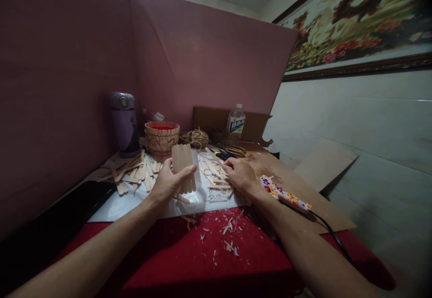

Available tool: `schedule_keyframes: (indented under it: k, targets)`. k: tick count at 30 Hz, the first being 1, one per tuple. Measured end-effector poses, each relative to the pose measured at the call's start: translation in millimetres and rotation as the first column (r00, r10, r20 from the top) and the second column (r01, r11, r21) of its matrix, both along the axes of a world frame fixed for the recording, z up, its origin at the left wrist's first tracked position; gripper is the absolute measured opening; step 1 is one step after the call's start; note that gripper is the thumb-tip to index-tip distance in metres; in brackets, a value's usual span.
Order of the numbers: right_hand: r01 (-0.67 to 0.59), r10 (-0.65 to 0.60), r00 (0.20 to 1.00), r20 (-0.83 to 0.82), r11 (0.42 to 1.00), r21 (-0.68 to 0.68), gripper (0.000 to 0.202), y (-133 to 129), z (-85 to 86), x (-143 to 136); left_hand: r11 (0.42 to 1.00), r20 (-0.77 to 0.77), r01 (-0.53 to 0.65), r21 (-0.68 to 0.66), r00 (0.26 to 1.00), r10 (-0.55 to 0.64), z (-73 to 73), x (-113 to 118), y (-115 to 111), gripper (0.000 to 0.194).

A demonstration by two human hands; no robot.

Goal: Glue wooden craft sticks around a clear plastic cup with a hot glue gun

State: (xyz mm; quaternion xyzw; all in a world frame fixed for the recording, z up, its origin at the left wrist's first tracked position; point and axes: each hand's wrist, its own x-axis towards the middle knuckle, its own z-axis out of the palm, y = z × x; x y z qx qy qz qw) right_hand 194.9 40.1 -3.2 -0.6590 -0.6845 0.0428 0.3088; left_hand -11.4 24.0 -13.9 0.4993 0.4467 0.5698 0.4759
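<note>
My left hand [168,180] is closed around a panel of flat wooden craft sticks [182,160] set side by side, with the thumb across its front. The panel is upright above the white sheet [192,204]. To the right, my right hand [240,174] pinches a single craft stick [215,157], which points up and to the left. Below and beside that hand lie loose craft sticks [221,183] and shavings. Another heap of craft sticks [135,172] spreads out left of my left hand.
Behind the sticks stand a purple flask [124,124], a stick-covered round container [162,140], a twine bundle [197,138] and a plastic bottle [235,124]. A flower-patterned corded tool [285,197] lies on brown board [303,201]. Scraps dot the red cloth [189,262].
</note>
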Motion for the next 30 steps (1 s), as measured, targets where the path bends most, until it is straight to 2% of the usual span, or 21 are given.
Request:
schedule_keyframes:
  k: [6, 14, 17, 21, 26, 30]
  targets:
    - [-0.069, 0.066, 0.938, -0.34, 0.998, 0.003, 0.018, 11, -7.1, 2, 0.999, -0.058, -0.028, 0.038, 0.998, 0.03, -2.0, -2, 3, 0.06]
    - [-0.232, 0.132, 0.719, -0.682, 0.971, -0.057, 0.023, 6, -5.9, -3, 0.986, -0.055, -0.06, 0.158, 0.996, 0.069, -7.3, -4, 19, 0.064]
    - [-0.273, 0.139, 0.657, -0.741, 0.96, -0.062, 0.023, 5, -4.1, -4, 0.986, -0.097, -0.048, 0.158, 0.993, 0.063, -9.6, -5, 24, 0.067]
    - [-0.29, 0.145, 0.612, -0.777, 0.956, -0.05, 0.019, 5, -3.2, -4, 0.99, -0.158, -0.059, 0.126, 0.984, 0.079, -10.0, -4, 26, 0.064]
    - [-0.266, 0.158, 0.616, -0.772, 0.964, -0.016, 0.012, 4, -3.3, -5, 0.986, -0.157, -0.025, 0.167, 0.986, 0.051, -8.4, -1, 23, 0.058]
    - [-0.252, 0.149, 0.638, -0.755, 0.967, -0.022, 0.009, 1, -2.6, -8, 0.988, -0.191, -0.006, 0.154, 0.981, 0.036, -6.7, 0, 21, 0.064]
